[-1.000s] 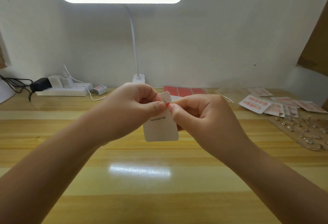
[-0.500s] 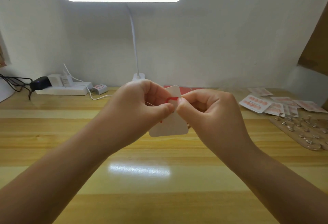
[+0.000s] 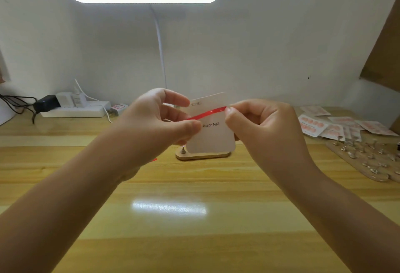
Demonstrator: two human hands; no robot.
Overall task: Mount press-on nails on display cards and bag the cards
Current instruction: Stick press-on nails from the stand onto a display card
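A: Tape [image 3: 207,113], red, now runs as a thin strip across the white display card [image 3: 211,134], slanting from the left thumb up to the right fingertips. A second ago only a red speck showed between the pinching fingers, so the strip has been drawn out across the card face.

B: Meaning for the job?

A: I'd judge it is the adhesive line, or its liner, that the nails will sit on; mounting has not yet begun on this card.

B: Hands?

A: From the head view, the left hand [image 3: 160,119] pinches the card's left edge and the strip's lower end between thumb and curled fingers. The right hand [image 3: 259,123] is curled tight, pinching the strip's upper end at the card's right edge. Both narrow, neither free.

B: Where is the card?

A: Held upright above the wooden table [image 3: 194,240], just in front of a small wooden stand [image 3: 202,156]. Finished nail cards [image 3: 313,124] lie well apart at far right.
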